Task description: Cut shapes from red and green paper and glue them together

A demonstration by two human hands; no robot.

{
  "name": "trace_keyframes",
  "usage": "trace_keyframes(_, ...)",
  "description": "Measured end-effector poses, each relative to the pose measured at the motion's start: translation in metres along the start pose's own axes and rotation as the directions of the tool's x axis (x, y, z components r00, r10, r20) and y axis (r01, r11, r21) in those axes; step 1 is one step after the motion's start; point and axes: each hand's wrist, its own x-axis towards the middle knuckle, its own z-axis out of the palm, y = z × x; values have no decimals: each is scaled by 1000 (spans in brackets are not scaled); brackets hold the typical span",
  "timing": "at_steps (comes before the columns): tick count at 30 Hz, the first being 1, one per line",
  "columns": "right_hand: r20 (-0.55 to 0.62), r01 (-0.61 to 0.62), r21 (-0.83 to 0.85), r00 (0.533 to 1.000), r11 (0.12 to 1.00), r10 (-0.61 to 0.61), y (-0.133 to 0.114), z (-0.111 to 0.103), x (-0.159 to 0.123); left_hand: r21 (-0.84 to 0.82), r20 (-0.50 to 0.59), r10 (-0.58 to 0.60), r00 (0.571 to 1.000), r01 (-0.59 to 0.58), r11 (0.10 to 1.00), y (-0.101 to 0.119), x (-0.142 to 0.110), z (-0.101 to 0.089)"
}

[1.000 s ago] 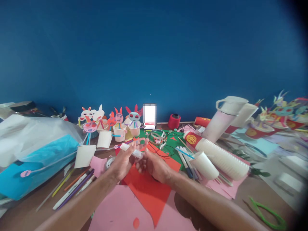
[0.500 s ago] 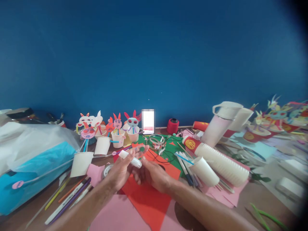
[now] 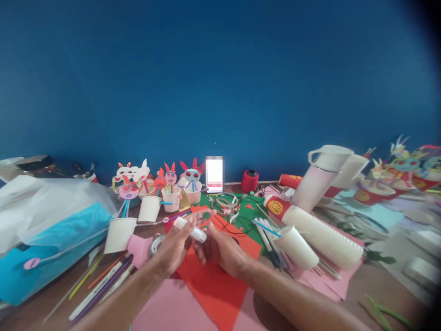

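In the head view my left hand (image 3: 177,246) is closed around a white glue stick (image 3: 191,230), a stubby cylinder that slants down to the right. My left fingertips reach past it toward the far side. My right hand (image 3: 223,248) is beside its lower end, thumb raised and fingers curled inward; whether they hold anything small is hidden. Both hands are above an orange-red paper sheet (image 3: 217,287), which overlaps pink paper (image 3: 165,305) and green paper (image 3: 253,225). A roll of tape (image 3: 156,244) sits just left of my left wrist.
Paper cups (image 3: 120,234) with paper-faced figures stand at left, behind several markers (image 3: 99,287). A blue-and-white plastic bag (image 3: 65,239) fills the far left. At right lie a stack of cups (image 3: 320,234), a tipped cup (image 3: 299,248) and a pale jug (image 3: 315,179). Red thread (image 3: 250,181) stands near the wall.
The whole view has shifted slightly, so everything appears a little farther right. My hands keep nearly the same pose around the glue stick.
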Motion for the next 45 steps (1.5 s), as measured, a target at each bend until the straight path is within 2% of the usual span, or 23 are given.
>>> trace_keyframes(2, -7, -23, -19, 1000, 1000, 23, 1, 1, 1, 22, 47, -4, 999, 3, 1000, -1, 0, -1)
trace_keyframes(3, -21, 3, -42, 1000, 999, -4, 1, 1, 1, 26, 49, 5, 999, -7, 1000, -1, 0, -1)
trace_keyframes(8, -117, 196, -169, 969, 966, -218, -3, 2, -1, -5, -30, 60, 998, -61, 998, 4, 3, 0)
trace_keyframes(10, -111, 171, -135, 976, 976, -187, -2, 1, -1, -1, -18, 59, 998, -60, 998, 5, 3, 1)
trace_keyframes(13, -32, 37, -50, 999, 998, -38, 2, -2, 1, 17, 39, 31, 999, -31, 999, 4, 2, 0)
trace_keyframes(16, -25, -12, -85, 1000, 996, 10, 3, -3, 2, 15, 59, -10, 998, 9, 1000, 2, 3, -2)
trace_keyframes(22, -105, 194, -210, 970, 958, -219, -2, -2, 0, -43, -10, 51, 999, -52, 998, 1, 6, -4)
trace_keyframes(24, -92, 151, -152, 982, 977, -166, 0, -2, 0, -43, 2, 35, 999, -34, 998, 0, 6, -5)
trace_keyframes(27, -23, 6, -25, 1000, 1000, -6, 4, 0, 0, -25, 53, -10, 999, 11, 1000, -2, 5, -5)
trace_keyframes(29, -35, -22, 1, 999, 1000, 22, 4, 2, 0, -22, 58, -15, 998, 16, 1000, -2, 5, -4)
trace_keyframes(31, -67, 47, -77, 996, 996, -52, 1, 3, -1, -29, 31, 2, 1000, -1, 1000, -1, 6, -3)
trace_keyframes(33, -77, 155, -273, 980, 950, -182, -4, 3, -3, -49, 0, 32, 999, -32, 998, 0, 8, -2)
trace_keyframes(36, -79, 225, -588, 940, 777, -332, -10, 1, -6, -89, -20, 70, 997, -71, 993, 1, 9, -1)
trace_keyframes(38, -79, 213, -686, 928, 695, -363, -12, -2, -7, -107, -18, 72, 997, -74, 992, 1, 9, 0)
trace_keyframes(40, -62, 211, -698, 934, 684, -351, -12, -3, -7, -110, -1, 60, 998, -59, 992, 0, 9, -1)
trace_keyframes(42, -47, 222, -646, 943, 730, -329, -12, -5, -6, -104, 33, 63, 997, -60, 993, -2, 9, -4)
trace_keyframes(45, -63, 269, -540, 932, 797, -357, -16, -8, -4, -98, 128, 149, 980, -137, 986, -6, 10, -13)
